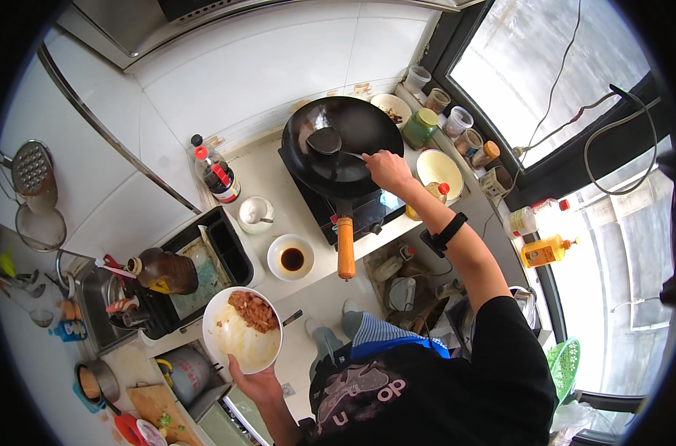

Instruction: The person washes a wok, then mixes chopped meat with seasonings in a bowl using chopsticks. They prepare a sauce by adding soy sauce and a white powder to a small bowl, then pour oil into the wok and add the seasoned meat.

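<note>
My left hand (260,384) grips the rim of a white bowl (240,354). The bowl is tilted and holds a heap of cut reddish-brown raw meat (253,312) on one side. My right hand (391,171) is closed around the handle of a dark metal ladle (324,141). The ladle's head rests inside a black wok (374,125); whether it holds anything cannot be made out. The wok sits on a black cooktop (310,203), its wooden handle (345,245) pointing towards me.
A bowl of dark sauce (292,259), a jar of white powder (256,214) and a sauce bottle (218,177) stand left of the cooktop. A cream bowl (440,173), an oil bottle (435,195) and a green jar (420,128) line its right. A brown jug (168,270) stands near the sink.
</note>
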Tool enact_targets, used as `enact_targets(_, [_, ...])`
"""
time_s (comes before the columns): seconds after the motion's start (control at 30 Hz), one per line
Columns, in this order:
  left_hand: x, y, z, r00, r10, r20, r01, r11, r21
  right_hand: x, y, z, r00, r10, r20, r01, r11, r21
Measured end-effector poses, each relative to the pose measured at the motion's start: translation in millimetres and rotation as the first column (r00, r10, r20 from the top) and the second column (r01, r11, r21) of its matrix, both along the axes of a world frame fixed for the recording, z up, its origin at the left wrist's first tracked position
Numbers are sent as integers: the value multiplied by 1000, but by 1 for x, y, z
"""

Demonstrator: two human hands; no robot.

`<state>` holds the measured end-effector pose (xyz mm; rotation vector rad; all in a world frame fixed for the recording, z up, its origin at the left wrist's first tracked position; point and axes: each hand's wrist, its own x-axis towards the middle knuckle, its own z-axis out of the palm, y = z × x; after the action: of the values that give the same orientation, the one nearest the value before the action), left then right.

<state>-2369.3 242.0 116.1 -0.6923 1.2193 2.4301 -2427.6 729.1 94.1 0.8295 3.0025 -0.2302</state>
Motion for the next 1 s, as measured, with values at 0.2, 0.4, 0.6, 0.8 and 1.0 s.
enact_targets(0.2, [1,-2,5,1000,19,-5,-18,1000,14,1,29,59,888,73,455,-97,995,30])
enact_targets(0.4, [0,0,8,1000,20,-13,-20,1000,2,-15,10,23,987,86,136,-90,996,28])
enact_targets(0.6, [6,-1,8,997,70,17,-70,997,-22,-11,25,21,957,86,278,-107,993,59])
enact_targets(0.8, [6,-2,13,997,72,-5,-72,997,-24,-15,-2,-2,999,20,42,-23,997,76])
enact_targets(1.0, [4,-4,13,998,63,-2,-63,998,-23,-11,15,-4,995,60,76,-59,998,-12])
